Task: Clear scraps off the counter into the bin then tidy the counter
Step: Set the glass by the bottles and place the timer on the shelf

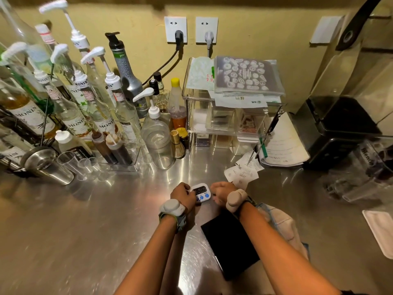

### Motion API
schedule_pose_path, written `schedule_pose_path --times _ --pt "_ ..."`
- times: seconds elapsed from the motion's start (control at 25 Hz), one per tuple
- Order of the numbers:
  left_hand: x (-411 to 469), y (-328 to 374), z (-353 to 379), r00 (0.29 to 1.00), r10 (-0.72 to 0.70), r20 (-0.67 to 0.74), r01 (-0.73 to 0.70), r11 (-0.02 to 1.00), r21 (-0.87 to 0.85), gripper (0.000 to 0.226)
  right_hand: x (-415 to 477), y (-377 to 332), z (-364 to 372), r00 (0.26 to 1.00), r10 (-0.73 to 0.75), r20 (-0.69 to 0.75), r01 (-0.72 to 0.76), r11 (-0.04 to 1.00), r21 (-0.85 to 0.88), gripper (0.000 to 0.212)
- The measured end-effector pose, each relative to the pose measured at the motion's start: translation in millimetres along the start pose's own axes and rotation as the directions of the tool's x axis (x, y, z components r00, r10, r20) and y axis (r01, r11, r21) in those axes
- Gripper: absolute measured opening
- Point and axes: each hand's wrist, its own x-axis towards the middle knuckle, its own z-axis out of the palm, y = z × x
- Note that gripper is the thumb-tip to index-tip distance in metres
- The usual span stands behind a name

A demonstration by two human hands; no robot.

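Fingers (190, 190) of 2 hands grasp a timer (201, 193) — paper scraps (241, 174) just beyond could scatter if brushed.

- Both forearms are bare from the bottom edge up to the wrists; no sleeves show.
- The left hand (184, 195) is bare, with no glove or ring to be seen.
- The left wrist carries a pale grey band (171, 208) with a round, flat puck on top, like a smooth disc on a rounded base.
- Under that band hangs a grey-green strap (179, 222) with a loose end.
- The right hand (222, 190) is bare as well.
- The right wrist carries a beige-grey band (235, 200) of the same kind, its round puck set on the outer side.
- A dark strap edge runs beside that band.
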Motion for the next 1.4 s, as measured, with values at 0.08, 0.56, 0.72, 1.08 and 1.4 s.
schedule_pose_path --times 0.08,0.56,0.72,1.08,1.4 --pt "-1.0 -0.4 3.4 1.0 -0.013 0.009 0.013 1.0 0.01 0.029 -1.6 4.6 4.7 1.0 0.01 0.026 -0.01 1.0 0.003 0.027" --pt "3.8 1.6 7.6 0.998 0.003 0.057 -0.009 0.993 0.12 0.03 -2.8 3.0 7.5 0.999 0.001 0.038 -0.002 1.0 0.019 0.035" --pt "6.0 6.0 5.8 0.995 0.021 0.094 -0.033 0.991 0.128 0.034 -8.9 -2.1 2.6 0.999 -0.001 0.034 -0.001 0.998 0.065 0.032" --pt "5.7 46.8 -16.8 0.983 0.184 -0.024 -0.184 0.983 -0.005 0.016 -45.7 -48.3 -32.4 0.987 -0.046 -0.156 0.078 0.976 0.204 0.012" --pt "-1.4 110.5 -67.4 0.885 0.445 -0.138 -0.432 0.895 0.113 0.02 -95.4 -118.5 -61.3 0.952 -0.198 -0.234 0.26 0.927 0.269 0.006"
